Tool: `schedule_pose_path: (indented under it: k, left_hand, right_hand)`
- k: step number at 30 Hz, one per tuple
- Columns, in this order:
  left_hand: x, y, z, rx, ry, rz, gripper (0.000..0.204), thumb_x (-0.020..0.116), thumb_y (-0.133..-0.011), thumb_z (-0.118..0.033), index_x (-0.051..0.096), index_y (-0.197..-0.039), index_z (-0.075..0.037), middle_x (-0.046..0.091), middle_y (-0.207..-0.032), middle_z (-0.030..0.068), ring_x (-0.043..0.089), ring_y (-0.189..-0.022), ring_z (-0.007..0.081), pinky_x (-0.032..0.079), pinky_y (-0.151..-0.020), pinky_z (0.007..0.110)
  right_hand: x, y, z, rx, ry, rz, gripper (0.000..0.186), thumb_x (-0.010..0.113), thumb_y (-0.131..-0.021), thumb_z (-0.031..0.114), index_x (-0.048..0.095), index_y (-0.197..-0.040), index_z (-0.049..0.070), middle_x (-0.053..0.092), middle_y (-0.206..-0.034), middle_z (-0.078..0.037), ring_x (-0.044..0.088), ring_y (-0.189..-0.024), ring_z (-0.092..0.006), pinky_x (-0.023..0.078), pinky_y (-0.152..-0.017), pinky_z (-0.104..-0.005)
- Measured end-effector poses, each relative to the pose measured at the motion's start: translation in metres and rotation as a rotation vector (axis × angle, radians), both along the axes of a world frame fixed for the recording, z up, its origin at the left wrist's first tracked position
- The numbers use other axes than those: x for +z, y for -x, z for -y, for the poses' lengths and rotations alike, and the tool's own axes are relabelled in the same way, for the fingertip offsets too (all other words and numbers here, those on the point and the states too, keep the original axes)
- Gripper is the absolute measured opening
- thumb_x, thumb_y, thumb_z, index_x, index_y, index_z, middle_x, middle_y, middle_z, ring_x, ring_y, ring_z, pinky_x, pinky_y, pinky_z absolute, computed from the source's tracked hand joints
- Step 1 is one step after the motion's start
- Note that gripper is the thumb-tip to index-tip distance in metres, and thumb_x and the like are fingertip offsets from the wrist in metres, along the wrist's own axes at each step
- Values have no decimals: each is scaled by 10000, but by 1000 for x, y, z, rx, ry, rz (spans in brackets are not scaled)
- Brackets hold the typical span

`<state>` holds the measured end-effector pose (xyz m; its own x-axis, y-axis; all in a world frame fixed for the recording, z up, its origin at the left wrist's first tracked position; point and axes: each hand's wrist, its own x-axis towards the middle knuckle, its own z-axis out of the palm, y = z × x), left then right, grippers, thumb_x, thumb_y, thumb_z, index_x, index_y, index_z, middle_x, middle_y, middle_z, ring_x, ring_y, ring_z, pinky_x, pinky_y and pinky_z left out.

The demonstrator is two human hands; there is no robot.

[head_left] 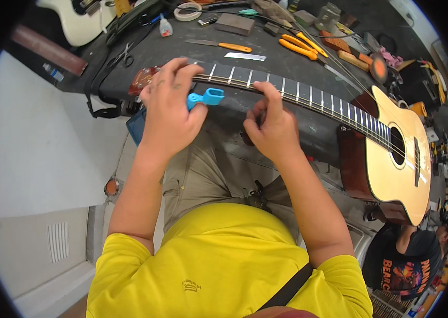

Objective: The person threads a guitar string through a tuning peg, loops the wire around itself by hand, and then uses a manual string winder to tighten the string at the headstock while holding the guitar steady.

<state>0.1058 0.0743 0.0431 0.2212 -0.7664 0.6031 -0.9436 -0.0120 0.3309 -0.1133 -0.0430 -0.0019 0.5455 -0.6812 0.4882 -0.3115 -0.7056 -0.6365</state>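
Observation:
An acoustic guitar [388,175] with a pale top and dark red-brown sides lies with its body at the right. Its fretboard [287,90] runs left to a reddish headstock [143,79]. My left hand [171,111] is closed on a blue string winder [205,98], held by the thumb. Its fingers reach over the neck by the headstock, hiding part of it. My right hand [274,122] has its index fingertip on the strings at the fretboard's near edge. The other fingers curl against the thumb; whatever they may hold is hidden.
Beyond the neck lie a knife [221,45], a metal strip [245,56], orange-handled pliers [298,46] and a sanding block [234,24]. Scissors [122,55] and a white guitar body [78,24] are at left. Loose strings arc near the guitar body. A person [404,259] is at lower right.

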Motion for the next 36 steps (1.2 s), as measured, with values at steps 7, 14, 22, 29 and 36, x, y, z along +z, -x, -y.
schedule_pose_path:
  k: [7,14,22,29,36]
  left_hand:
    - [-3,0,-13,6,2,27,558,647,-881,-77,668,-1439,-79,580,-1577,225,540,-1463,461,392,-1223,569]
    - [-79,65,-39,-537,-15,-500,324,655,-937,-37,678,-1259,-18,729,-1083,145,686,-970,259,557,-895,400]
    - [-250,87,-22,-193,-769,-1536,41,674,-1031,-119,669,-1007,-86,584,-755,-25,482,-575,89,363,-531,286]
    - [-260,102,-7,-340,-914,-1117,148,705,-997,-180,722,-1061,-48,647,-808,13,580,-733,129,468,-683,340]
    - [-267,103,-9,-331,-838,-1068,186,704,-985,-203,730,-1083,-47,663,-811,49,582,-755,149,483,-718,363]
  right_hand:
    - [3,-6,-4,8,145,-30,710,806,-877,121,546,-1535,183,765,-816,-89,767,-734,-365,626,-668,-502]
    - [6,24,-17,78,77,237,630,775,-917,70,562,-1506,141,736,-911,-96,740,-747,-327,611,-699,-444]
    - [126,186,-55,295,67,-70,96,810,-903,68,752,-980,75,736,-844,-40,723,-696,-231,588,-660,-361]
    - [169,366,69,-779,47,-394,142,762,-982,150,780,-1041,21,763,-898,-101,712,-796,-188,568,-751,-344]
    - [159,372,113,-720,132,-675,152,786,-923,158,822,-1014,41,708,-978,-145,707,-956,-334,561,-874,-453]
